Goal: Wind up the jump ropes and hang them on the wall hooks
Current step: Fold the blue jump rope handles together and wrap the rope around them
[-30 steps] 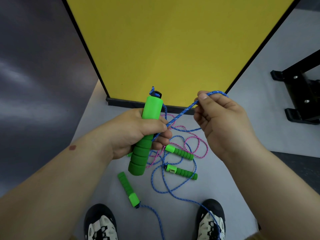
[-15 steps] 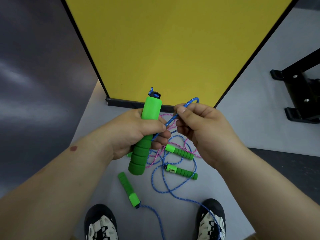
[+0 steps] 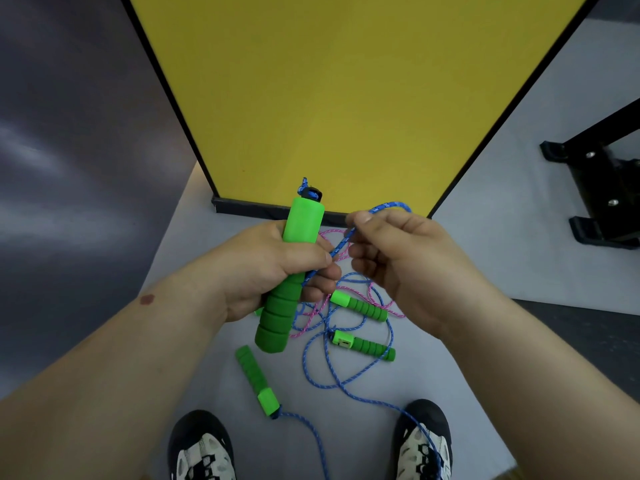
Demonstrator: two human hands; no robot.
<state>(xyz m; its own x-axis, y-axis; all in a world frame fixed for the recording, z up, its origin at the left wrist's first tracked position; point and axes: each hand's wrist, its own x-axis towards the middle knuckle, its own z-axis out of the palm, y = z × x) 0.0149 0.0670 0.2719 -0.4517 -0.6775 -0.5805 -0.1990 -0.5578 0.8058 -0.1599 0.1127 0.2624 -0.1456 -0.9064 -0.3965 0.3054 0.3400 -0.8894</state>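
I am winding the blue rope [image 3: 341,242] in front of the yellow panel [image 3: 346,98].

My left hand [image 3: 266,268] is gripping the green handle [image 3: 289,271], my right hand [image 3: 398,258] is pinching a loop of rope just beside it; three more handles are lying below on the floor [image 3: 519,258].

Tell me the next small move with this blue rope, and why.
Probably carry the right hand over the green handle to lay its pinched loop of blue rope around it. The left hand grips that handle upright, and most of the rope lies loose on the floor, unwound.
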